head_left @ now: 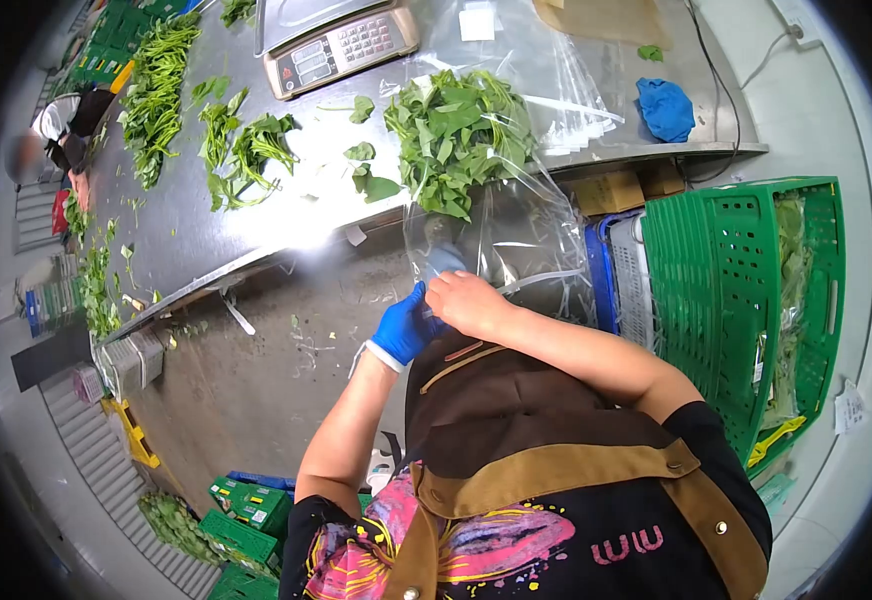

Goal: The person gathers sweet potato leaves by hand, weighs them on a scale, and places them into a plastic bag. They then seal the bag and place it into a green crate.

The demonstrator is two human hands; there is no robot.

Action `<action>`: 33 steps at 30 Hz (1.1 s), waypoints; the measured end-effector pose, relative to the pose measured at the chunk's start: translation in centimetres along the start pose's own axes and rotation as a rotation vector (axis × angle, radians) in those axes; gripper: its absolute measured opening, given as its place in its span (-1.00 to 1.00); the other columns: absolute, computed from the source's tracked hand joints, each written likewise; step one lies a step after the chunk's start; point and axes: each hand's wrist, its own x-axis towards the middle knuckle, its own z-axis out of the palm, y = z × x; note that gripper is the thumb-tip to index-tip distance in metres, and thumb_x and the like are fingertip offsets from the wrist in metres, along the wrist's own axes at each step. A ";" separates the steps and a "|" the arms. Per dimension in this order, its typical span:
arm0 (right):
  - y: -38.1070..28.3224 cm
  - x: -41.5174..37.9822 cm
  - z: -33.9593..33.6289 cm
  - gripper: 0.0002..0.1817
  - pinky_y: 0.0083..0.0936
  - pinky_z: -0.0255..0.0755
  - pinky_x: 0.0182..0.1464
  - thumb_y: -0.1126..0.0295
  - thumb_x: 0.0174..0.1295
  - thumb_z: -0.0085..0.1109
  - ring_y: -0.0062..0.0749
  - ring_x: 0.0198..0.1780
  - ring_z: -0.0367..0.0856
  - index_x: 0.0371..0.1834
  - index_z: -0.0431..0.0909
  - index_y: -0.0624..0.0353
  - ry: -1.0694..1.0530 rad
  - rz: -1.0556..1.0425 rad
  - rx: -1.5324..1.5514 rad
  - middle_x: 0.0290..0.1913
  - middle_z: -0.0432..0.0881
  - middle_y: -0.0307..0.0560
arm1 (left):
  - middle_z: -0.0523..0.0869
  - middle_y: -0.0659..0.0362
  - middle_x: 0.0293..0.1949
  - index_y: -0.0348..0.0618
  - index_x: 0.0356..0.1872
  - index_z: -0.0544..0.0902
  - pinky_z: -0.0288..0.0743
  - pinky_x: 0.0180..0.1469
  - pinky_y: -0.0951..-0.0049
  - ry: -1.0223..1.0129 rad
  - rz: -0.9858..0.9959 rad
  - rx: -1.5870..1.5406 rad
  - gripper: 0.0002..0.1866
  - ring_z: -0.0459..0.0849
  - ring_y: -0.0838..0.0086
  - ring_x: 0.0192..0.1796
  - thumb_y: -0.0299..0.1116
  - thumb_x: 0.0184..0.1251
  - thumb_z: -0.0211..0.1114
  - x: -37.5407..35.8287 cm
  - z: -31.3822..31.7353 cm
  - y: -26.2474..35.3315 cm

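My left hand (406,325), in a blue glove, is closed on the edge of a clear plastic bag (531,240) in front of my apron. Right beside it, my bare right hand (464,303) pinches the same part of the bag, its fingertips meeting the gloved fingers. The bag stretches from my hands up to the table edge. Beyond my hands, a bunch of leafy greens (461,140) lies at that edge, the clear film overlapping its lower right side. Loose leaves (371,180) lie left of the bunch.
A scale (341,50) stands on the metal table (326,150), with more greens (156,100) to its left. Clear bags (566,90) and a crumpled blue glove (665,110) lie at right. Stacked green crates (716,280) stand close on my right. Another person (61,125) is at far left.
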 end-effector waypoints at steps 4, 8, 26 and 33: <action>-0.3 -1.3 -1.6 -0.89 -0.32 0.43 -0.16 0.38 0.09 0.08 -0.22 -0.20 0.53 -0.44 0.50 0.19 -0.047 -0.134 0.066 -0.36 0.50 -0.10 | 0.60 -0.02 0.08 -0.31 0.11 0.49 0.38 0.27 0.23 0.042 0.077 0.179 -0.55 0.60 0.24 0.10 -0.10 0.54 -0.08 1.4 -2.4 0.1; 3.3 -11.8 -3.7 -0.90 -0.31 0.44 -0.10 0.37 0.14 0.06 -0.20 -0.15 0.53 -0.37 0.53 0.13 -0.174 0.046 -0.064 -0.31 0.51 -0.09 | 0.55 -0.09 0.18 -0.41 0.20 0.45 0.31 0.33 0.24 -0.064 0.204 0.676 -0.47 0.55 0.23 0.20 -0.09 0.54 -0.10 0.1 -1.3 1.0; 17.2 -6.8 -8.0 -0.73 -0.25 0.29 0.30 0.40 0.17 0.11 -0.22 0.18 0.49 -0.07 0.61 0.21 0.127 -0.002 -0.298 0.07 0.60 -0.12 | 0.54 0.13 0.22 0.03 0.20 0.51 0.36 0.24 0.21 -0.156 1.208 2.491 -0.51 0.51 0.21 0.22 -0.23 0.22 0.27 5.3 0.5 10.5; 19.3 -4.2 -12.8 -0.49 -0.41 0.57 -0.13 0.12 0.48 -0.15 -0.29 -0.29 0.72 -0.42 0.60 0.33 0.005 0.618 1.043 -0.40 0.71 0.03 | 0.72 0.08 -0.04 -0.27 0.05 0.62 0.50 -0.11 0.47 -0.167 0.306 1.363 -0.68 0.66 0.42 -0.10 -0.31 0.49 0.02 4.8 2.3 19.1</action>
